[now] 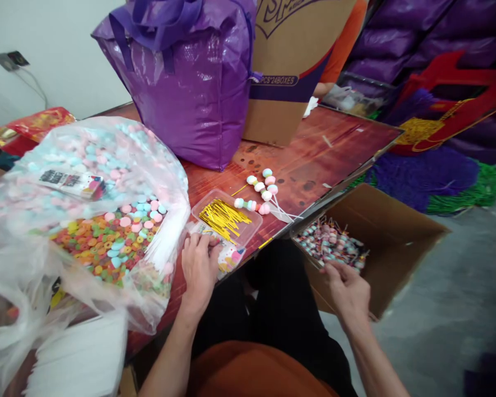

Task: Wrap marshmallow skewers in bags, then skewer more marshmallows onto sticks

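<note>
My left hand rests at the table's front edge, its fingers bent and pressed onto a small printed plastic bag. Just beyond lies a clear plastic tray holding gold twist ties. Several candy skewers, pastel sweets on white sticks, lie right of the tray. Over the near side of an open cardboard box, my right hand has its fingers pinched together; what they hold, if anything, is hidden. A heap of wrapped candy skewers fills the box's left part.
A large clear bag of loose gummy rings and pastel sweets covers the left of the table. White sticks lie on it. Behind stand a purple bag and a tall carton. Another person's orange sleeve shows beyond.
</note>
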Available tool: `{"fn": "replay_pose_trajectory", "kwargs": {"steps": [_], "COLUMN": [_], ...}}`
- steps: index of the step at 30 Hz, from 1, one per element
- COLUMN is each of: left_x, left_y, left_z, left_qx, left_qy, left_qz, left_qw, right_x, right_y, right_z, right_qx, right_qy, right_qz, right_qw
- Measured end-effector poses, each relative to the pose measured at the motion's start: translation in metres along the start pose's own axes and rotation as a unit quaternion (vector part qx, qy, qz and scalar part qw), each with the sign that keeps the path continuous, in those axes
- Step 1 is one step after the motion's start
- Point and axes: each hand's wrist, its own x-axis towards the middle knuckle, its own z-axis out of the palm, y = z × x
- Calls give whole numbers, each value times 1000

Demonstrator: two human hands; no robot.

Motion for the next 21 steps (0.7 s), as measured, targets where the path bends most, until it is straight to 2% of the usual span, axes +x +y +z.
{"fn": "replay_pose_trajectory", "kwargs": {"steps": [2, 5, 8, 10, 12, 14, 17, 19, 21], "left_x": [1, -1, -8, -15, -22, -27, -28, -28, -31], "left_y": [1, -6, -13, -11, -4, 4, 13, 16, 16], "left_z": [-1, -9, -24, -35, -45, -51, -55, -55, -53], "left_qx": [-23, -140, -235, -257, -283, -305, -328, -339, -354], "left_qy": [0, -13, -12, -1, -4, -12, 0, 24, 53], "left_qz": [5, -10, -43, -54, -53, -42, -30, -40, -75], "left_qw": [1000, 990, 971, 965, 958, 951, 944, 939, 931], "right_x": [-17, -48, -80, -98, -113, -121, -122, -118, -112], "right_y": [-23, -68, -111, -133, -151, -165, -178, -184, -187], "right_z": [12, 22, 25, 29, 35, 44, 55, 57, 57], "right_qx": [28, 74, 111, 153, 191, 249, 352, 387, 394], "right_qy": [-30, -54, -135, -216, -291, -343, -374, -378, -372], "right_qz": [-13, -82, -164, -180, -136, -35, 119, 158, 140], "right_qw": [999, 992, 971, 947, 928, 905, 850, 826, 829]}}
